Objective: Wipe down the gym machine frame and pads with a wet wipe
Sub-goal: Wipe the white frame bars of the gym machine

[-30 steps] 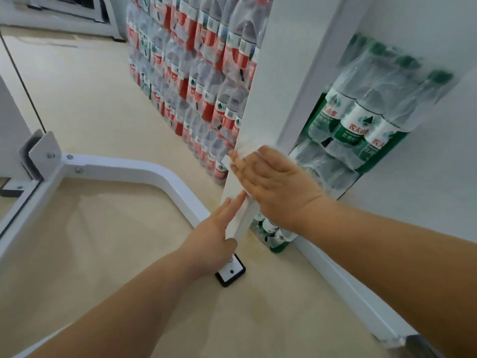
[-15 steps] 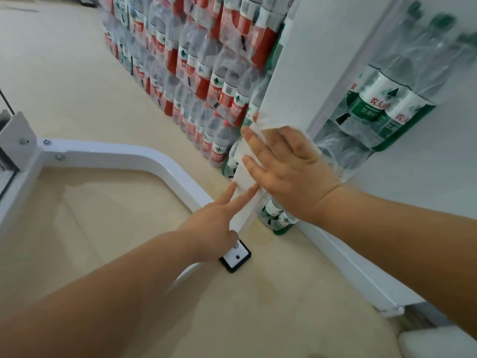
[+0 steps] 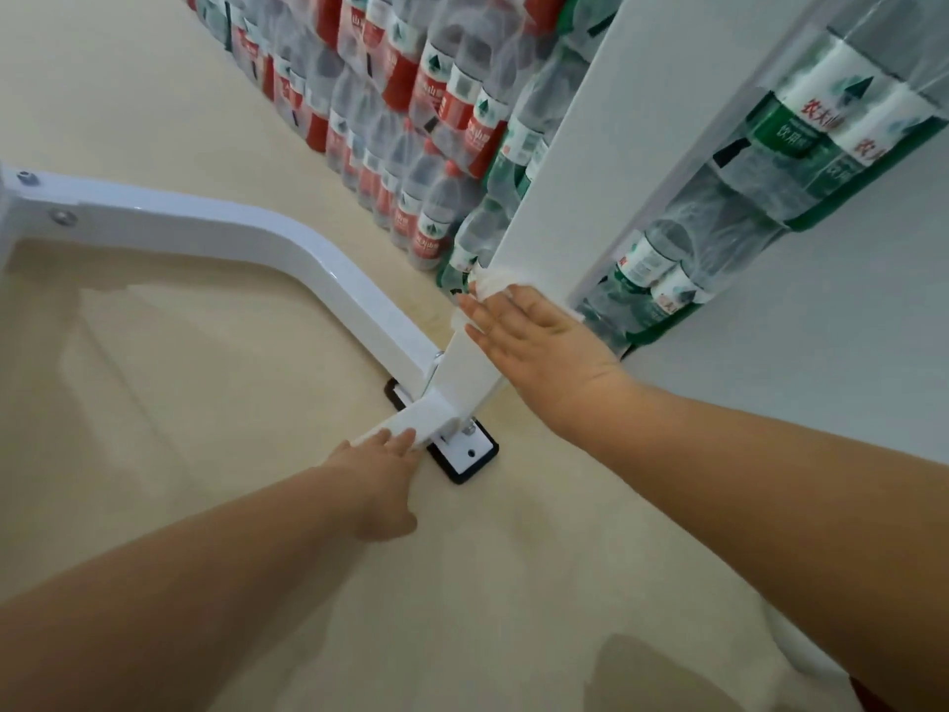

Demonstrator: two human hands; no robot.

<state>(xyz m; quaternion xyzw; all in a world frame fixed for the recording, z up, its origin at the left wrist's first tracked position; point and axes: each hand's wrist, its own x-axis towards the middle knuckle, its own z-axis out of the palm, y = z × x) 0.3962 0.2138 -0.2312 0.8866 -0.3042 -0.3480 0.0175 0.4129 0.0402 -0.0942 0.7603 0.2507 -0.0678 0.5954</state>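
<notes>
Lower centre: left hand (image 3: 382, 472), fingers extended and close together, tips touching the short frame stub (image 3: 426, 416) above the black foot plate (image 3: 467, 457). Use as a light brace only; avoid loading the joint.

Centre of frame: right hand (image 3: 534, 341) laid flat, fingers straight and slightly spread, pressing the wet wipe (image 3: 485, 286) against the front face of the white upright post (image 3: 560, 197), just above the base joint. Keep the palm flat to hold the wipe spread and prevent bunching at the fingertips. Work in long, overlapping passes along the post; wrap the wipe round the edges to reach the side faces.

Centre left: curved base rail (image 3: 287, 244), probably next to wipe. No pads in view.

Upper frame: stacked water bottle packs (image 3: 426, 95) close behind the post. Keep knuckles clear of the film wrap.
</notes>
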